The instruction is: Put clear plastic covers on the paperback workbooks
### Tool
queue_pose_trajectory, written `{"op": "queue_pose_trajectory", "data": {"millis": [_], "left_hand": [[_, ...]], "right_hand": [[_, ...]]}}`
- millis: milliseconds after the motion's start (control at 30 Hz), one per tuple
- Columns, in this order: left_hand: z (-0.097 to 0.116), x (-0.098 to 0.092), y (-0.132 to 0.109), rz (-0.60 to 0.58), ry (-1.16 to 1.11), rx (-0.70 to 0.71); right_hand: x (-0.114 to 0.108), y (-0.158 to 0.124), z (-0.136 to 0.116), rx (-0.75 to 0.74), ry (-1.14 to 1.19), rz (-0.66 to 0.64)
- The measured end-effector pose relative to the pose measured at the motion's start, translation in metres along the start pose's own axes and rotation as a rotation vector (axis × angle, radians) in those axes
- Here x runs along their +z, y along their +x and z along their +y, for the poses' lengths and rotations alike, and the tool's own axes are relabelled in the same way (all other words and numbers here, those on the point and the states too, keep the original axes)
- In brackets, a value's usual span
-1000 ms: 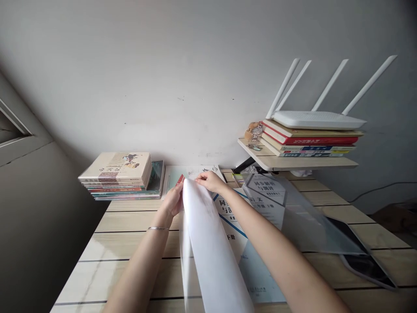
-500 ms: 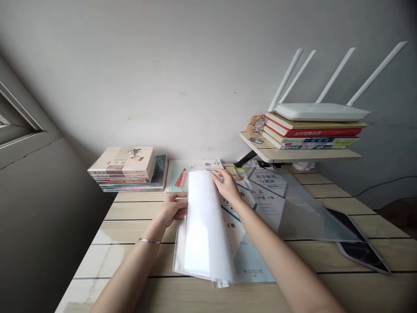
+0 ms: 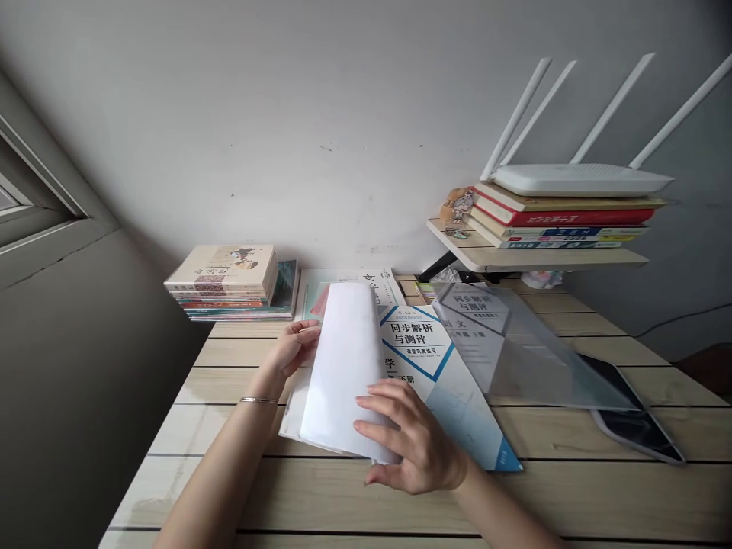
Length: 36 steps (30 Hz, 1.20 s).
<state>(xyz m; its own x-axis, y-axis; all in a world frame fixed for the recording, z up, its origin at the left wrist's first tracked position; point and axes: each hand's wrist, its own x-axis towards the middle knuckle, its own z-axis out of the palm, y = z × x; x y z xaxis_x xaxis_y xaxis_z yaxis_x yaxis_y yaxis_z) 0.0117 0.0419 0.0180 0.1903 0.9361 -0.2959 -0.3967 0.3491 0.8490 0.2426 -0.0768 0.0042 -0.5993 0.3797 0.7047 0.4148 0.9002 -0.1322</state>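
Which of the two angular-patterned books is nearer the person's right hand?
The blue-and-white book, partly hidden behind the right hand; its colours show plainly, whereas the other, greyer book lies farther off, beneath a translucent sheet.

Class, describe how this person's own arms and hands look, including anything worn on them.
The slender left hand is ungloved, with a thin, silver-coloured, metal-looking bangle around its wrist. The right hand is also ungloved, with no bangle or watch visible. Both forearms show no sleeves.
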Motion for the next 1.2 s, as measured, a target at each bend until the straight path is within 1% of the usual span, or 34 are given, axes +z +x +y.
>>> {"op": "queue_pose_trajectory", "data": {"millis": [100,200,267,333,400,433,467,500,600,633,700,767,900,933,1067,1200], "left_hand": [[0.008,-0.003,-0.009,-0.073,-0.106,-0.034],[0.008,-0.002,-0.035,-0.242,-0.249,-0.031],[0.000,0.000,-0.061,-0.352,-0.272,-0.012],[-0.012,0.001,-0.088,-0.471,-0.229,-0.003],[-0.027,0.004,-0.109,-0.563,-0.175,0.033],[-0.035,0.006,-0.116,-0.581,-0.134,0.052],[-0.042,0.008,-0.121,-0.564,-0.080,0.071],[-0.048,0.011,-0.124,-0.522,-0.022,0.089],[-0.064,0.022,-0.123,-0.310,0.141,0.118],[-0.068,0.026,-0.121,-0.253,0.171,0.119],[-0.074,0.031,-0.118,-0.180,0.196,0.120],[-0.078,0.034,-0.117,-0.161,0.191,0.131],[-0.080,0.036,-0.121,-0.197,0.191,0.143],[-0.080,0.036,-0.121,-0.174,0.188,0.149],[-0.080,0.042,-0.122,-0.021,0.171,0.164],[-0.078,0.052,-0.124,0.002,0.178,0.169]], "right_hand": [[0.000,0.002,-0.005,-0.027,-0.080,0.032],[-0.002,0.003,-0.011,0.013,-0.189,0.090],[-0.001,0.004,-0.014,0.025,-0.268,0.148],[0.000,0.004,-0.015,0.012,-0.331,0.179],[0.001,0.005,-0.016,-0.004,-0.374,0.167],[0.002,0.005,-0.017,-0.011,-0.391,0.155],[0.002,0.005,-0.017,-0.018,-0.405,0.144],[0.002,0.006,-0.018,-0.025,-0.415,0.140],[0.001,0.007,-0.020,-0.044,-0.428,0.146],[0.001,0.007,-0.020,-0.047,-0.428,0.147],[0.001,0.006,-0.021,-0.049,-0.429,0.141],[0.003,0.003,-0.020,-0.050,-0.431,0.126],[0.005,-0.001,-0.019,-0.044,-0.440,0.111],[0.005,-0.001,-0.019,-0.044,-0.441,0.110],[0.004,0.001,-0.019,-0.038,-0.447,0.116],[0.001,0.000,-0.024,-0.012,-0.444,0.108]]}}
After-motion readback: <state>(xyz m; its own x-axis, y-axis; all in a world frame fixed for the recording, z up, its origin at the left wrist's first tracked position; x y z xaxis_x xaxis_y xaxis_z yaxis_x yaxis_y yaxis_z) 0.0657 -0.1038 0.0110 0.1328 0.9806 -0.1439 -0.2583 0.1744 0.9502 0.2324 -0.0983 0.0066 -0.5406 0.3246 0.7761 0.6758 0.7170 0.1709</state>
